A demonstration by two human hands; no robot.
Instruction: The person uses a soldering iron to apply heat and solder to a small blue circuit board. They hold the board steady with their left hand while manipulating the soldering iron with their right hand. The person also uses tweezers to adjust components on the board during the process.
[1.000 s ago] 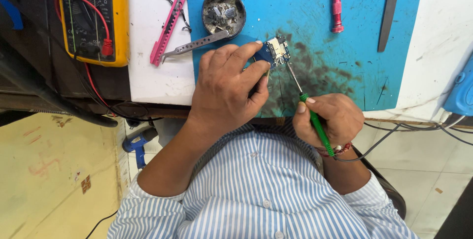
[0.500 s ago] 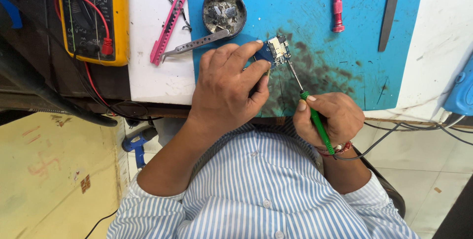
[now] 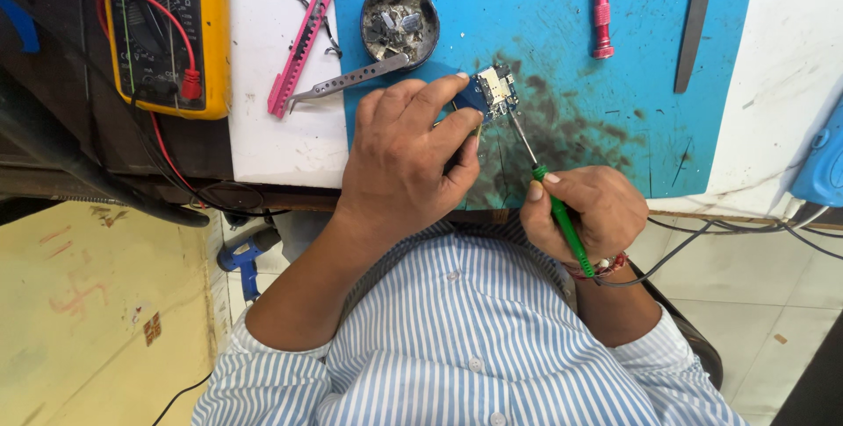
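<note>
My left hand pinches a small blue circuit board between thumb and forefinger, holding it down on the stained blue work mat. My right hand grips a green-handled soldering iron. Its thin metal tip reaches up and touches the lower edge of the board. A dark cord runs from the iron's handle off to the right. Both forearms come out of a blue and white striped shirt at the bottom of the view.
A round metal tin of scraps and steel tweezers lie above my left hand. A pink utility knife and a yellow multimeter are at the left. A red tool and a grey blade rest at the back right.
</note>
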